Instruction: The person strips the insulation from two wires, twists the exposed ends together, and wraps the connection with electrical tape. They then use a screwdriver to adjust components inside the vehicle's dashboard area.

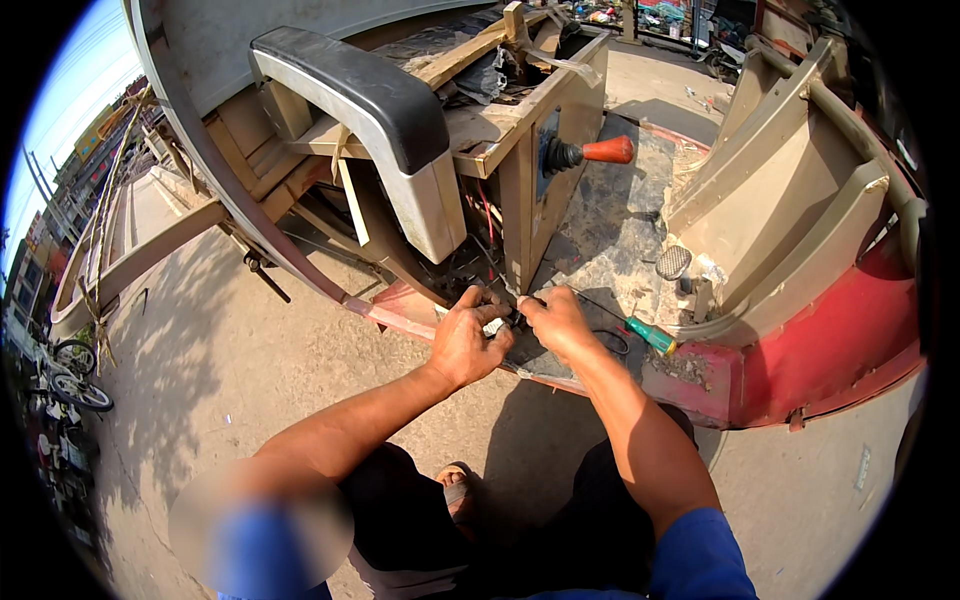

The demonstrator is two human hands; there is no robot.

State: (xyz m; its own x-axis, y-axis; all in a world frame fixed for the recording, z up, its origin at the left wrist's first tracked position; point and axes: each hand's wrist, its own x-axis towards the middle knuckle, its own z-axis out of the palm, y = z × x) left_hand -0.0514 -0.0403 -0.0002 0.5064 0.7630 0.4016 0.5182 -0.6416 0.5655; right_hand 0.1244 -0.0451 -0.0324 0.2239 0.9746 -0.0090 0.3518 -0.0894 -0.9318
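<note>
Low at the edge of the vehicle's floor, my left hand (pixel 468 338) and my right hand (pixel 556 318) come close together. Fingers of both are closed in a pinch around something small and dark between them, too hidden to name. Just above my hands stands a beige seat box (pixel 516 215), with red and dark wires (pixel 487 212) showing in its open side. To the right of my right hand, a green-handled screwdriver (pixel 652 335) lies on the floor, its shaft pointing toward my hand. A loop of dark cable (pixel 612 343) lies beside it.
A black and grey armrest (pixel 380 110) overhangs from the upper left. A lever with an orange-red knob (pixel 608 150) sticks out of the box. A pedal (pixel 674 263) stands near the beige front panel (pixel 760 200). Bicycles (pixel 78 375) are at the far left.
</note>
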